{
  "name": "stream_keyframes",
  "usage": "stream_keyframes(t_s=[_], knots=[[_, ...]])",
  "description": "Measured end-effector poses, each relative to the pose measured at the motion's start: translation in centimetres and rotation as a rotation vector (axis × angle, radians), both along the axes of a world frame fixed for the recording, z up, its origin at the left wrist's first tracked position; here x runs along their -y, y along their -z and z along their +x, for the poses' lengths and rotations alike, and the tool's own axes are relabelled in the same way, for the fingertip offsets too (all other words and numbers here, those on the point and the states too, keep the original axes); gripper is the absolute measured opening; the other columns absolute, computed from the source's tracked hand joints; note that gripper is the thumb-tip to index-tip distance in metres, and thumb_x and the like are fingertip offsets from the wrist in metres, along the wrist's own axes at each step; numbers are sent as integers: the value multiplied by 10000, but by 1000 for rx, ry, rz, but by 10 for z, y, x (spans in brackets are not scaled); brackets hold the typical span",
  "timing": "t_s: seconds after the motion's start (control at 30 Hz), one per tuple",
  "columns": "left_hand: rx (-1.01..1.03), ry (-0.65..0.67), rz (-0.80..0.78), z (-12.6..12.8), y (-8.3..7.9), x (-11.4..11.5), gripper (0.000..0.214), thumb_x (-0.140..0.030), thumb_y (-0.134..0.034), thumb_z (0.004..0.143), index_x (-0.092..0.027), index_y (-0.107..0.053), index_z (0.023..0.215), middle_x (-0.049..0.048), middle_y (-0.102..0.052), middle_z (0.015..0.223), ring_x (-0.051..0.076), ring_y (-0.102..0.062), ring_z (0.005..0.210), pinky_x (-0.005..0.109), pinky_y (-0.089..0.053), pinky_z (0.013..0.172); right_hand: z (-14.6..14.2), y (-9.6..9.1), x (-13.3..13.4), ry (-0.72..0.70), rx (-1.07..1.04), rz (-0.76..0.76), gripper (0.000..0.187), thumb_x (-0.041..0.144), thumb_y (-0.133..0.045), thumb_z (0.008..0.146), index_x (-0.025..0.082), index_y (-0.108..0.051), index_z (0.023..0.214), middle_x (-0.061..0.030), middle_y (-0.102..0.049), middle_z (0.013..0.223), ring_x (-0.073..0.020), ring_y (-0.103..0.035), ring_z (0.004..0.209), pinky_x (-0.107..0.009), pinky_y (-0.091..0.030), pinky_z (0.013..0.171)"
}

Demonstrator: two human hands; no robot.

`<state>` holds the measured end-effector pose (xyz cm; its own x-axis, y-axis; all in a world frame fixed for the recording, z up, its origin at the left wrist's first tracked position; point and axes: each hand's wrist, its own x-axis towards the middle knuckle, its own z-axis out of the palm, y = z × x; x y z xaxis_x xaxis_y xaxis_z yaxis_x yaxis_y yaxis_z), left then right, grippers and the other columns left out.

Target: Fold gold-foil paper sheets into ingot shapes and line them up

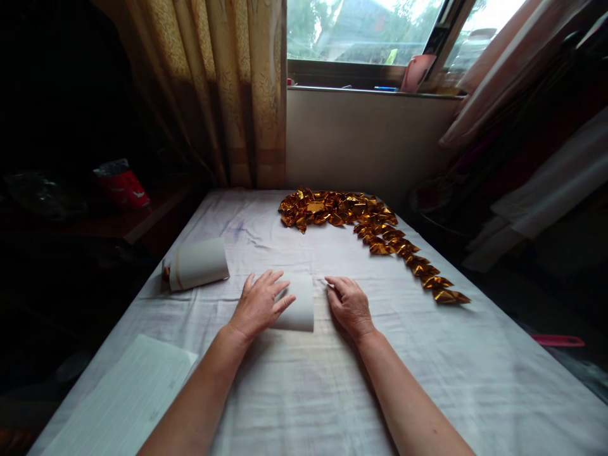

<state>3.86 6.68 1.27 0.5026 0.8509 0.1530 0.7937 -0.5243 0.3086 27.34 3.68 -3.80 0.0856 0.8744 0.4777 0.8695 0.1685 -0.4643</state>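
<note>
My left hand [261,303] rests with spread fingers on a small white sheet of paper [303,307], which bows slightly upward. Just right of that sheet, apart from it, is my right hand [349,305], its fingers curled together over the tablecloth. Whether anything sits in those fingers is hidden. To the left lies a curled white bundle of paper [202,263] with a band around it and a gold-brown end showing. Folded gold foil pieces [332,208] form a heap at the far edge and a chain trailing down the right side.
A white cloth [294,392] covers the table. Pale lined paper [126,396] lies at its near left corner. Beyond are a curtain [237,95] and a windowsill with a pink cup [417,73]. A red packet [124,187] stands on a side surface; clothes [532,183] hang right.
</note>
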Motion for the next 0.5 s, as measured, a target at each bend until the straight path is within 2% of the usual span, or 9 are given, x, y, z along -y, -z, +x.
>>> stream_keyframes(t_s=[0.07,0.23,0.33,0.5], knots=[[-60,82,-17,-8,8,-5,351,-423,-526,935,-322,-622,1258,61,-527,1457,299,-397,1396,595,-230,1143,-7,-1,9,-65,-19,28,300,181,-478,884,211,-696,1087,-72,-716,1047,-215,-633,966,-353,-496,902],[-173,52,11,-9,18,-5,431,-432,-532,935,-327,-538,1353,61,-487,1490,324,-367,1413,666,-171,1140,-24,-7,29,-235,31,95,317,196,-539,860,212,-664,1151,-88,-682,1161,-235,-604,1077,-407,-473,957],[-209,3,50,-2,14,0,405,-440,-531,937,-318,-566,1322,63,-528,1454,325,-410,1381,665,-172,1143,-30,-11,36,-354,96,12,391,161,-566,817,224,-643,1195,-84,-658,1230,-248,-581,1130,-435,-460,973],[-248,-61,66,6,7,9,403,-437,-544,932,-288,-588,1303,92,-566,1409,335,-431,1363,656,-171,1147,-33,-16,40,-431,161,-123,407,305,-699,806,235,-644,1203,-85,-636,1285,-292,-537,1213,-475,-429,1004]])
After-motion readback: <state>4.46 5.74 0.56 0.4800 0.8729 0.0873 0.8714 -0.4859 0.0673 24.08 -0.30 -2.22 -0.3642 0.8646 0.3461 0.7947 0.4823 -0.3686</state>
